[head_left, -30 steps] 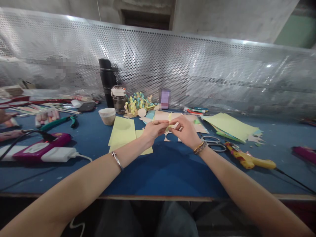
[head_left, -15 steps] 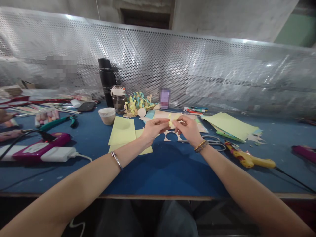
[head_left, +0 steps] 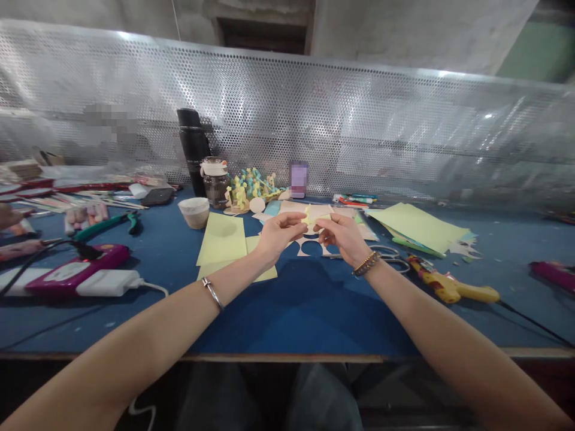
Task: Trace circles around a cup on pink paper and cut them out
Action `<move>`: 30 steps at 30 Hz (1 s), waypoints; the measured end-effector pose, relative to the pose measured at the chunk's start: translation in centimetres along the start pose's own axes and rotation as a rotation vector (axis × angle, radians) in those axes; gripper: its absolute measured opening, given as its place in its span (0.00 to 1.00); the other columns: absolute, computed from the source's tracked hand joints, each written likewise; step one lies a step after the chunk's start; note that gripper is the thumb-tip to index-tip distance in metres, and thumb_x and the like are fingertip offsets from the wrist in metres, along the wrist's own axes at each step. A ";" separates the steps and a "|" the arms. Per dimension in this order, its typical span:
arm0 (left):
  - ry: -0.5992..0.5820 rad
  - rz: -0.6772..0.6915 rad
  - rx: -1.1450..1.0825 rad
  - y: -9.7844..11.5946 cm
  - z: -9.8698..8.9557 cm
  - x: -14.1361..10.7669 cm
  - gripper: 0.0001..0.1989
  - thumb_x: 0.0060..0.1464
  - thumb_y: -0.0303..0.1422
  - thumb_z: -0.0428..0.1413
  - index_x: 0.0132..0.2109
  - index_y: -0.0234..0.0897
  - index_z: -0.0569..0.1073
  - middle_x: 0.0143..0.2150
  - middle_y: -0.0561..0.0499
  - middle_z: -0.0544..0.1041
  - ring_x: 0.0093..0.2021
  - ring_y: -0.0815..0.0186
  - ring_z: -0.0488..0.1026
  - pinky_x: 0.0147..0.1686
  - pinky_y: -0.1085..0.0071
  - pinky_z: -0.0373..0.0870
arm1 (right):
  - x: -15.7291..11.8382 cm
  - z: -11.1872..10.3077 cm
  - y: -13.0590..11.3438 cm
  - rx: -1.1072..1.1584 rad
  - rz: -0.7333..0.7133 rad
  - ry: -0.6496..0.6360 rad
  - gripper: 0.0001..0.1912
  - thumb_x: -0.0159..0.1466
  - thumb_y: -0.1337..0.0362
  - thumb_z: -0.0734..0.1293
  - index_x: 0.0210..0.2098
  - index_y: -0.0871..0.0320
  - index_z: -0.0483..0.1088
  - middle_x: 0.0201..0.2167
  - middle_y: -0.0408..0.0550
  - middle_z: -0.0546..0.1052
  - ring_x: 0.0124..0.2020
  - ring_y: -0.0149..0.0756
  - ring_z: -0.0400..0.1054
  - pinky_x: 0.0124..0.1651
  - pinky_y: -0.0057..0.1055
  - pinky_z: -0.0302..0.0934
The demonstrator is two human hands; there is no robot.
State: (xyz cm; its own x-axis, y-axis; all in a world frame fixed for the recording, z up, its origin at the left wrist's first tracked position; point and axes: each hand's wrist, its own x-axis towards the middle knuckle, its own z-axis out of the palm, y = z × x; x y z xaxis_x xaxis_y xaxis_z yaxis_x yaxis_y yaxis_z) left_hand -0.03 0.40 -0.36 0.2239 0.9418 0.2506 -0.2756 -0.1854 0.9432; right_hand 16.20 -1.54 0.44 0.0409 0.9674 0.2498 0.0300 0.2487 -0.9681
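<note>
My left hand (head_left: pixel 281 235) is closed in a pinch on a small yellow paper piece (head_left: pixel 308 216), its fine shape too small to make out. Close beside it, my right hand (head_left: pixel 344 233) pinches a pale yellow paper strip (head_left: pixel 325 219) between thumb and fingers. The two hands meet over a cream sheet with round holes cut in it (head_left: pixel 302 246). Scissors (head_left: pixel 390 254) lie just right of my right wrist. Left of my hands, yellow paper sheets (head_left: pixel 222 239) rest on the blue table.
A yellow glue gun (head_left: pixel 462 291) and a stack of yellow paper (head_left: pixel 417 227) are at right. Behind stand a cup (head_left: pixel 194 214), a jar (head_left: pixel 215 185), a black flask (head_left: pixel 193 146), small paper figures (head_left: pixel 251 187) and a phone (head_left: pixel 299 179). Teal pliers (head_left: pixel 103 225) and a power strip (head_left: pixel 67 272) are at left.
My right-hand fingers have shifted on the strip, which now shows more plainly between the hands. My left hand stays in nearly the same place.
</note>
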 end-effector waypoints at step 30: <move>-0.237 0.047 0.438 3.4 -3.2 0.4 0.10 0.46 0.36 0.62 0.36 0.35 0.77 0.36 0.45 0.78 0.34 0.63 0.78 0.41 0.67 0.77 | -10.6 -19.0 -5.6 -1.359 0.004 -0.108 0.18 0.62 0.50 0.60 0.40 0.52 0.75 0.42 0.52 0.78 0.42 0.51 0.72 0.44 0.44 0.64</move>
State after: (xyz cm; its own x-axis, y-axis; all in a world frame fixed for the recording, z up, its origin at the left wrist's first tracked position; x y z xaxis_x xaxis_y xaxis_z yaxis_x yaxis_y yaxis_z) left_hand -3.91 1.04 2.23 0.4407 0.8496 0.2897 0.1162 -0.3741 0.9201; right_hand 34.58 -14.09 3.55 -0.0323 0.9825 0.1836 0.9832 0.0642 -0.1709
